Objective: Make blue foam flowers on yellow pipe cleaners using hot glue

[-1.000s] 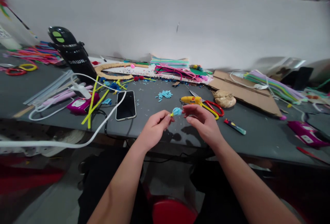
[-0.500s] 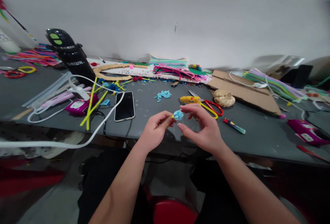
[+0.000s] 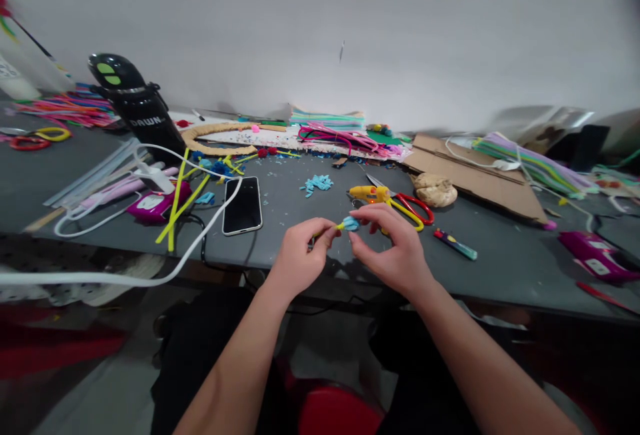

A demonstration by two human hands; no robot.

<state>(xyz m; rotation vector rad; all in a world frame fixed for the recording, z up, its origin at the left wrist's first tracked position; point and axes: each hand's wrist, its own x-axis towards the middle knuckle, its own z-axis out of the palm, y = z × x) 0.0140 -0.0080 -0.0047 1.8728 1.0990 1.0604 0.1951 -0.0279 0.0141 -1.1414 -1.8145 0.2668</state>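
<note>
A small light-blue paper-like flower (image 3: 351,223) on a thin yellow stem (image 3: 341,226) is held above the table's front edge. My left hand (image 3: 305,248) is closed, pinching the stem between thumb and fingertips. Around the blue head curve the fingers of my right hand (image 3: 393,238), thumb below and index finger above, with a gap between them. Whether a right fingertip touches the petals I cannot tell. Beyond the hands lies a pile of light-blue scraps (image 3: 319,185). A yellow glue gun (image 3: 367,193) and red-and-yellow scissors (image 3: 417,208) rest just past my right hand.
A phone (image 3: 243,205), yellow strips (image 3: 176,211) and a black bottle (image 3: 145,115) are on the left, with a white cable (image 3: 195,241) crossing in front. To the right are a glue tube (image 3: 455,244), a tan lump (image 3: 435,190), cardboard (image 3: 480,175) and a magenta device (image 3: 597,255).
The flower has turned so its head points more to the right and more of the yellow stem shows. My left hand has shifted slightly; my right fingers stay around the head.
</note>
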